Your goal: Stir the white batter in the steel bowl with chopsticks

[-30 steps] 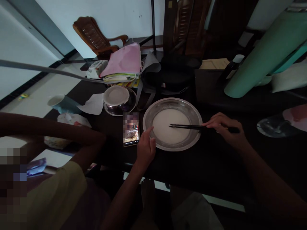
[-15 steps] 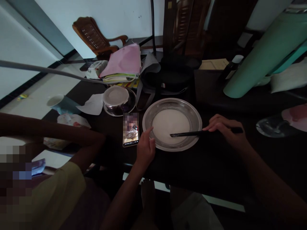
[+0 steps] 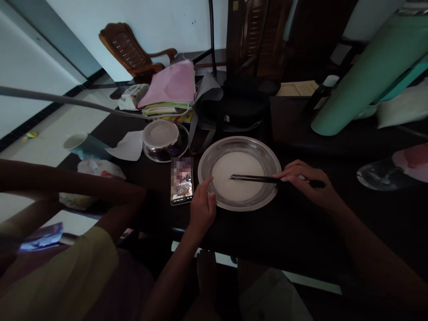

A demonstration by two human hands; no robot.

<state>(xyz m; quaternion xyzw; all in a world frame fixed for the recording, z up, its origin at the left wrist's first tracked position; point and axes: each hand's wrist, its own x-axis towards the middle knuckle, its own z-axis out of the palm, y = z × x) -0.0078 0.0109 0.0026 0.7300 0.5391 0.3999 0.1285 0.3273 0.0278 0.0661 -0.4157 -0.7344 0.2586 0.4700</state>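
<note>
A wide steel bowl (image 3: 271,157) holding white liquid (image 3: 238,180) sits on the dark table in front of me. My right hand (image 3: 306,183) is closed on a pair of dark chopsticks (image 3: 254,179) whose tips lie in the liquid. My left hand (image 3: 203,206) grips the bowl's near left rim, thumb on the edge. A lit phone (image 3: 182,180) lies flat just left of the bowl, beside my left hand.
A smaller steel bowl (image 3: 162,139) stands behind the phone, with white paper (image 3: 129,146), a cup (image 3: 80,143) and stacked pink papers (image 3: 172,87) around it. Another person's arm (image 3: 73,185) rests at the left. A green cylinder (image 3: 364,71) leans at the back right.
The chopstick tips swept toward the near side of the liquid, then back to the middle and further left. My left hand stayed on the rim.
</note>
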